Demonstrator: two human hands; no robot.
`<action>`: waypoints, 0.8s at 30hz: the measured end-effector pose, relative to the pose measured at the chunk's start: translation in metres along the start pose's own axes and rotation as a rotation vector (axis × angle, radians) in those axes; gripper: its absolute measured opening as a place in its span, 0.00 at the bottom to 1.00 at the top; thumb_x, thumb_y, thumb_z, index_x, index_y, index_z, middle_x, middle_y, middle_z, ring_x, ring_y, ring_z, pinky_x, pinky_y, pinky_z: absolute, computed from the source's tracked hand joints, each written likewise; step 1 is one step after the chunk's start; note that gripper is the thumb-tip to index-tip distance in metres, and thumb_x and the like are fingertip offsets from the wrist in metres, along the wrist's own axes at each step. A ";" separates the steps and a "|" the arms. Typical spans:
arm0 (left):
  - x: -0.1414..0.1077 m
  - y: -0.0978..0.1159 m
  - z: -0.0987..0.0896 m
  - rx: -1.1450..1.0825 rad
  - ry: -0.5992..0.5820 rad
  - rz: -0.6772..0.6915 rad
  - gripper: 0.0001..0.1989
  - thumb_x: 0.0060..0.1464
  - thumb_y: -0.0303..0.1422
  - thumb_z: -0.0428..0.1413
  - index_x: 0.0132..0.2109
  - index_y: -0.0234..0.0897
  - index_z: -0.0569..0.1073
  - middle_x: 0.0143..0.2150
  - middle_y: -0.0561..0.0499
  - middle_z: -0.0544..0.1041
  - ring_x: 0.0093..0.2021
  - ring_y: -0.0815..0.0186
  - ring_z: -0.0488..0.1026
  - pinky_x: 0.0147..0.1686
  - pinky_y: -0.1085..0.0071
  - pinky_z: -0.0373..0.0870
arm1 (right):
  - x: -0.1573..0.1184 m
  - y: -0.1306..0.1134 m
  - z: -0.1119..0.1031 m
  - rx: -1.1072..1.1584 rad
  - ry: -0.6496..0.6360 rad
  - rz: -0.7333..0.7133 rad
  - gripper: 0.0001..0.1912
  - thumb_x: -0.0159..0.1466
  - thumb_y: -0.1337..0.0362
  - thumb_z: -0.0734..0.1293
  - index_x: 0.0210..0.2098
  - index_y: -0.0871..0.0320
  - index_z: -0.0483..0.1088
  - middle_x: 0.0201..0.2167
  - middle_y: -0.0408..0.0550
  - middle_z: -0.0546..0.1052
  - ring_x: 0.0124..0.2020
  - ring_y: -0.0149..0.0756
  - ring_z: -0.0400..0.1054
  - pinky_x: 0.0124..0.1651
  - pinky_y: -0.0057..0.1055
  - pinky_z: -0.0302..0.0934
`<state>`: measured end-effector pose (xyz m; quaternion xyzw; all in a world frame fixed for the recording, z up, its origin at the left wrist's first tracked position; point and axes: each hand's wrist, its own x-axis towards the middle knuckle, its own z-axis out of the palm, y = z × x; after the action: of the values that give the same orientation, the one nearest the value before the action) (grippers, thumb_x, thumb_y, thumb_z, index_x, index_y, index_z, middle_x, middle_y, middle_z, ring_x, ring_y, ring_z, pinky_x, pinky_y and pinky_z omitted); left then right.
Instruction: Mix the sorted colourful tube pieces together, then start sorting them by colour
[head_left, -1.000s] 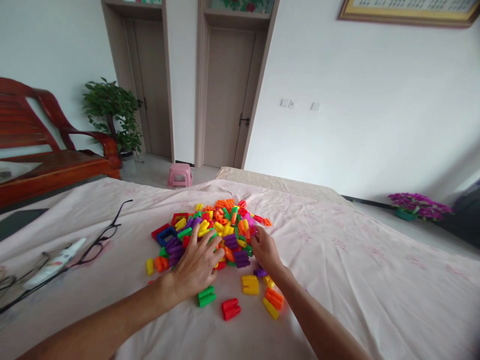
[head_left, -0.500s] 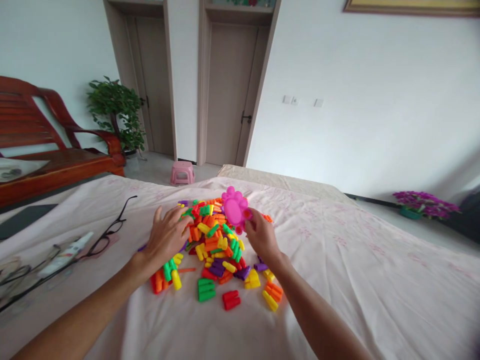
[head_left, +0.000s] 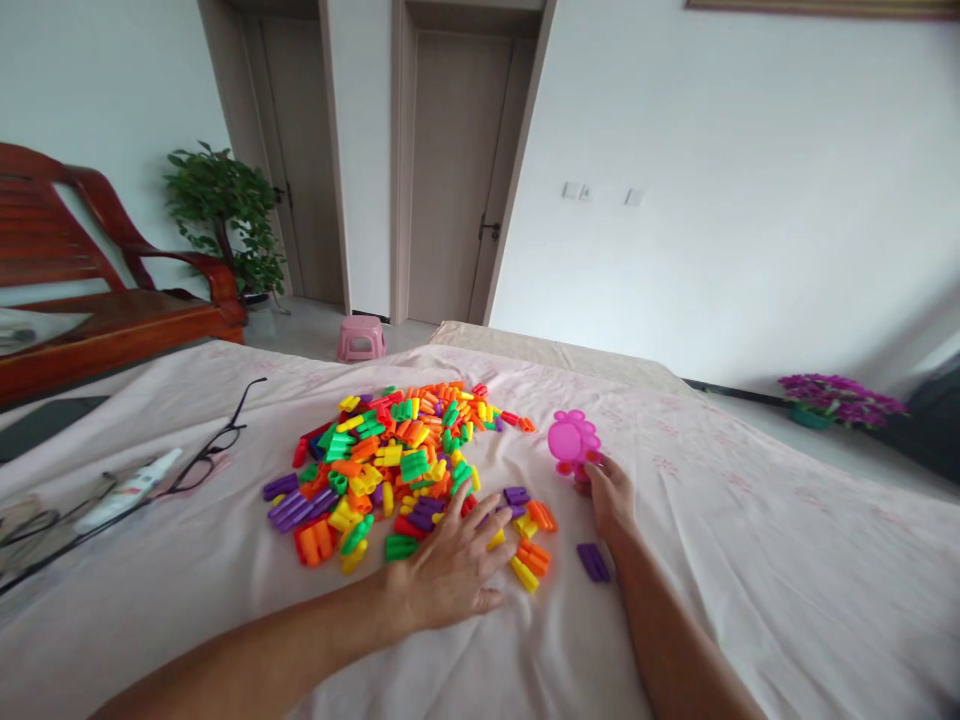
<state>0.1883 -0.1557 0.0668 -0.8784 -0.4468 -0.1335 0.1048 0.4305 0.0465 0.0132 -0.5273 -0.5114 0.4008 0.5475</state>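
Observation:
A pile of red, orange, yellow, green and purple plastic blocks point(head_left: 390, 450) lies on a pale pink cloth point(head_left: 712, 580). My left hand point(head_left: 457, 560) rests palm down over the near right edge of the pile, fingers spread, partly covering some blocks. To the right of the pile, my right hand point(head_left: 611, 495) grips a pink flower-shaped piece point(head_left: 571, 440) by its lower right side, where small red parts show. Just below that piece, a lone purple block point(head_left: 593, 562) lies on the cloth, left of my right wrist.
Glasses point(head_left: 202, 465), a white tube point(head_left: 131, 490) and dark cables lie at the left of the cloth. Beyond stand a wooden bench point(head_left: 112, 310), a potted plant point(head_left: 221, 205), a pink stool point(head_left: 361, 338) and, at right, purple flowers point(head_left: 844, 397).
My right hand has carried the pink flower-shaped piece rightward, away from the pile. My left hand has moved from the pile's left side to its near right edge. The lone purple block now shows.

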 end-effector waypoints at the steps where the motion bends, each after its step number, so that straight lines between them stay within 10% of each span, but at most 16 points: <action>1: 0.002 -0.002 0.005 0.027 -0.003 -0.011 0.23 0.61 0.47 0.48 0.59 0.43 0.66 0.66 0.45 0.63 0.68 0.54 0.52 0.66 0.43 0.35 | -0.001 0.002 0.001 0.001 -0.009 -0.008 0.22 0.52 0.57 0.66 0.43 0.61 0.72 0.25 0.45 0.75 0.24 0.33 0.69 0.26 0.27 0.66; 8: -0.003 -0.034 0.007 0.107 -0.002 -0.224 0.10 0.62 0.29 0.48 0.45 0.42 0.73 0.51 0.49 0.76 0.60 0.58 0.64 0.67 0.45 0.38 | -0.003 0.004 0.003 -0.016 -0.026 -0.053 0.24 0.53 0.58 0.65 0.48 0.62 0.70 0.25 0.46 0.75 0.22 0.32 0.68 0.25 0.27 0.64; 17: 0.000 -0.065 -0.017 -0.040 0.303 -0.448 0.11 0.63 0.33 0.48 0.38 0.41 0.76 0.42 0.51 0.79 0.47 0.64 0.72 0.59 0.55 0.57 | -0.010 -0.001 0.008 -0.054 -0.058 -0.075 0.25 0.55 0.58 0.64 0.50 0.61 0.69 0.26 0.45 0.75 0.23 0.33 0.68 0.25 0.26 0.62; 24: 0.026 -0.086 0.000 0.143 0.176 -0.535 0.10 0.50 0.36 0.62 0.41 0.42 0.78 0.50 0.44 0.75 0.59 0.49 0.62 0.58 0.44 0.52 | -0.005 0.004 0.010 -0.266 -0.151 -0.174 0.25 0.61 0.51 0.61 0.50 0.61 0.71 0.32 0.49 0.77 0.30 0.38 0.70 0.32 0.30 0.63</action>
<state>0.1335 -0.0864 0.0812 -0.7047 -0.6601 -0.2003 0.1660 0.4205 0.0440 0.0079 -0.5172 -0.6434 0.3192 0.4655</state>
